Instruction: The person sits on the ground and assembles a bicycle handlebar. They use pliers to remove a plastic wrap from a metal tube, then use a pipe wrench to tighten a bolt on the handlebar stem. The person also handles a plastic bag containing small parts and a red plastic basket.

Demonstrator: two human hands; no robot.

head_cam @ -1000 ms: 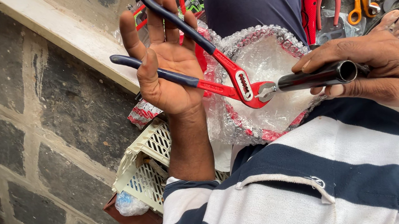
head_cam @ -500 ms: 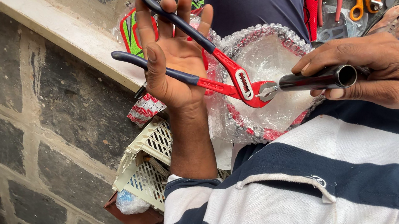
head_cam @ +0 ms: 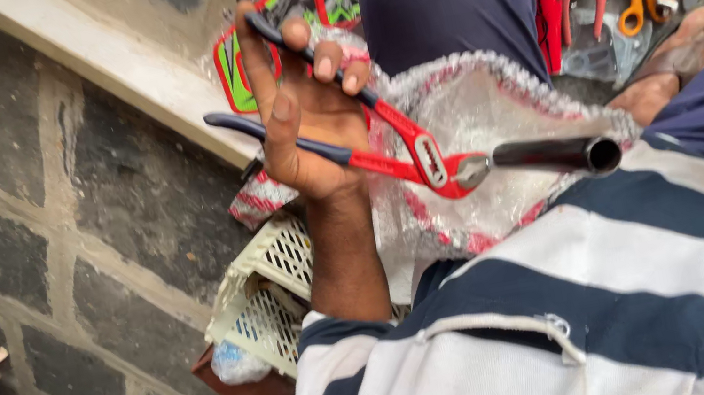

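Stone wall (head_cam: 35,184) close left; perhaps free room above ledge (head_cam: 129,63).

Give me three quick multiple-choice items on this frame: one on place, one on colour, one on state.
1. Where is the white lattice basket?
A. Below the left hand, beside the forearm
B. On top of the pipe
C. On the stone ledge

2. What colour are the pliers near the jaws?
A. Yellow
B. Red
C. Green

3. What are the plier jaws doing?
A. Hanging open in the air
B. Lying flat on the floor
C. Closed on one end of the dark metal pipe

Answers:
1 A, the basket sits under the hand, next to the arm.
2 B, the body by the jaws is red, with dark blue grips.
3 C, the jaws meet the pipe's end while the left hand holds the handles.
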